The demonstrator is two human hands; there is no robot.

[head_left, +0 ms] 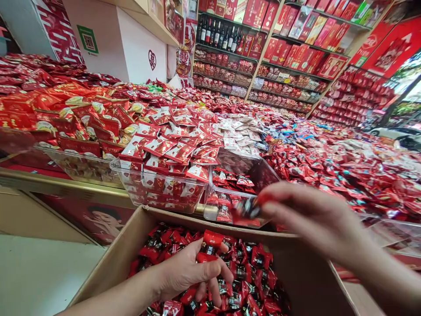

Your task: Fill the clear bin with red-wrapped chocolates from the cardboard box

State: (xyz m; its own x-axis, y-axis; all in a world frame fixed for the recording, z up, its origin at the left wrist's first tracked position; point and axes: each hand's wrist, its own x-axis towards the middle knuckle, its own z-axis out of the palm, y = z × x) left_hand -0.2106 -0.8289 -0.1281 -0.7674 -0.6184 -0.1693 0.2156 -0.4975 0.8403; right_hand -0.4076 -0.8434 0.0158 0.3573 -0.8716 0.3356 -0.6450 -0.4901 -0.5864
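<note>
My left hand point(189, 265) reaches over an open cardboard box point(108, 248), its fingers curled around red-and-black wrapped candies point(212, 240). Many of the same wrapped candies point(241, 270) lie heaped in the box under it. My right hand point(309, 215), smeared by motion, pinches a blurred dark-and-red wrapped candy point(248, 208) at the front of a clear plastic bin point(268, 173). Several red packets point(226, 176) lie low inside that bin. The exact number of candies in either hand cannot be made out.
Left of that bin, a clear bin point(131, 186) is piled with red-and-white packets point(180, 151). Gold-and-red packets point(82, 127) fill another bin farther left. Red-wrapped sweets point(329, 171) cover the display on the right. Shelves with bottles point(217, 35) and red boxes stand behind.
</note>
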